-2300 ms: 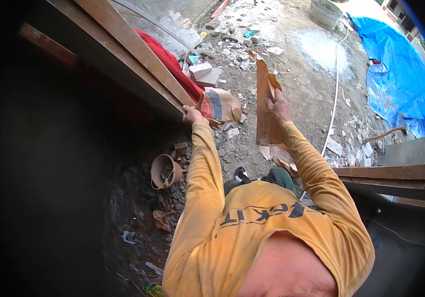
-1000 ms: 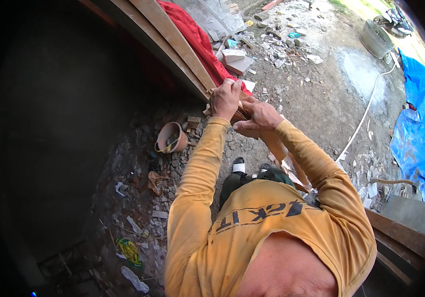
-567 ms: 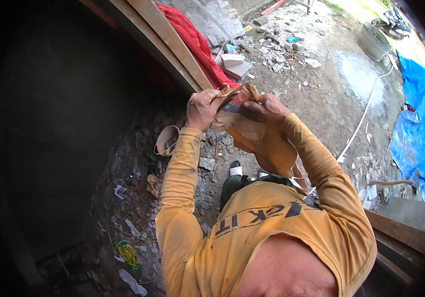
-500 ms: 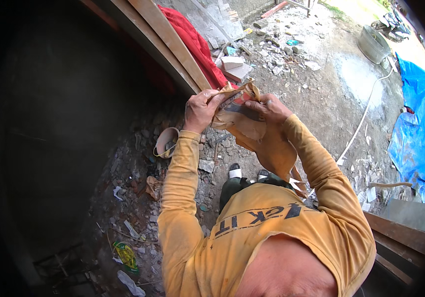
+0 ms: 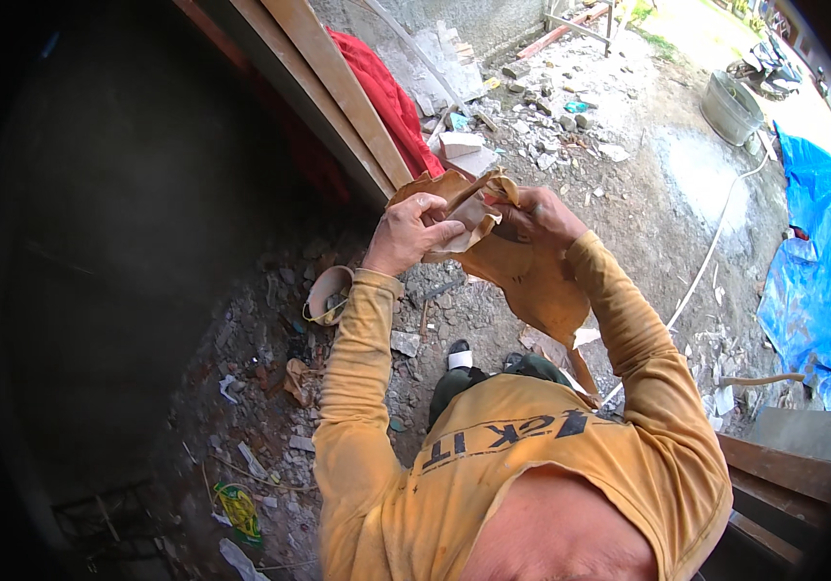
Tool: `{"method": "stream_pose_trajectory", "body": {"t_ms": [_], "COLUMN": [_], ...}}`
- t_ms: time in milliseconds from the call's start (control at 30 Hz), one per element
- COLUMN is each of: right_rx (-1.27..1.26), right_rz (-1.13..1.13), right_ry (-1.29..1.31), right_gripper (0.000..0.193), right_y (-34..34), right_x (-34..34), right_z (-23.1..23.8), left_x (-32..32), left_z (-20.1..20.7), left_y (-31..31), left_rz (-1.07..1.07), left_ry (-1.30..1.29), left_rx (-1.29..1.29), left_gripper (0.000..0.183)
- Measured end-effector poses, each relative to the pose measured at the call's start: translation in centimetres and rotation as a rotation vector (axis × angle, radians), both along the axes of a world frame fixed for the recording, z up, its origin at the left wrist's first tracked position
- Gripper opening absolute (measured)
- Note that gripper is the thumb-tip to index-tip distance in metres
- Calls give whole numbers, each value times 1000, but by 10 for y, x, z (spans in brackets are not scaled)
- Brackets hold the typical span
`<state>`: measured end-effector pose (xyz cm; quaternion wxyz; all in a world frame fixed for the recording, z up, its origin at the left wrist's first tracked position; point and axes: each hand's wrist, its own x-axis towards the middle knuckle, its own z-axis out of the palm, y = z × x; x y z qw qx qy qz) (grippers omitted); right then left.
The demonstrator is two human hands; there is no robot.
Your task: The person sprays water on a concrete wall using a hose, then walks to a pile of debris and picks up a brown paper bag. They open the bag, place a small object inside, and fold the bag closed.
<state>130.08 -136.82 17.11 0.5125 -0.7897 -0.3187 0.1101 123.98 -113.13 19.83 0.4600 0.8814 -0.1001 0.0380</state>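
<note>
A torn, crumpled sheet of brown paper [image 5: 522, 281], like part of a paper sack, hangs between my two hands in front of my chest. My left hand [image 5: 410, 232] pinches its left part, thumb and fingers pressed on a folded, paler flap. At the upper right edge my right hand [image 5: 541, 218] grips the paper, with some of its fingers hidden behind the folds. A long piece of the sheet droops from the right hand down toward my waist.
Rubble covers the ground around my feet. A bucket [image 5: 329, 293] lies tipped at the left, near a wooden door frame [image 5: 338, 87] and red cloth [image 5: 377, 92]. A blue tarp [image 5: 812, 271], a hose [image 5: 715, 237] and a grey tub [image 5: 731, 107] are at the right.
My left hand has shifted its grip and turned the paper's left part over, so a paler flap now shows where the printed patch was. The right hand still holds on.
</note>
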Motion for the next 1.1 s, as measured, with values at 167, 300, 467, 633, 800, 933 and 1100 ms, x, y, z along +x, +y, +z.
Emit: {"method": "stream_pose_trajectory", "body": {"t_ms": [167,300,467,633,800,933,1100], "right_rx": [34,16,27,-203,-4,-336,-16], "right_rz": [4,46,82,120,-66,-340,-60], "right_ry": [109,31,-267,-374,-217,-421,-260], "right_gripper": [30,30,27,29,36,35,45], "right_y": [7,9,5,5,-18,-35,-8], "right_x": [-5,0,4,-3,13,44,26], "right_z": [3,-2,1,30,35,5,27], "left_x": [0,-3,-4,-1,-1,-1,-3], "left_z": [-15,-8,2,17,5,-12,-49], "left_y": [-10,-14,-18,-15,18,41,42], "left_rz": [193,192,169,-55,123,118,-4], "left_ry": [-522,-666,-540,-503,-170,-182,-146], "left_rx": [281,584,483,465,-283,-739,-1256], "left_gripper": [49,54,50,42,26,35,47]}}
